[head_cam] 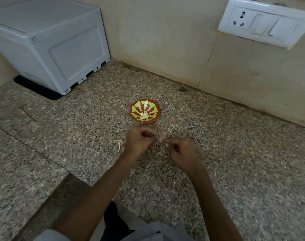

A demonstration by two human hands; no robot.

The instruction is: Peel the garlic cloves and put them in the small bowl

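The small bowl (133,110), red-brown with yellow-green petals, stands on the granite counter just beyond my hands. Several peeled garlic cloves (144,116) lie in its bottom. My left hand (138,140) hovers in front of the bowl, its fingers curled round a small garlic clove that barely shows. My right hand (182,151) is close beside it on the right. Its fingertips pinch a pale scrap of garlic skin (166,145). The two hands are a finger's width apart, above the counter.
A strip of garlic skin (119,145) lies on the counter left of my left hand, with small flakes around. A grey plastic appliance (61,49) stands at the back left. A switch and socket plate (263,23) is on the wall at the right. The counter edge steps down at the lower left.
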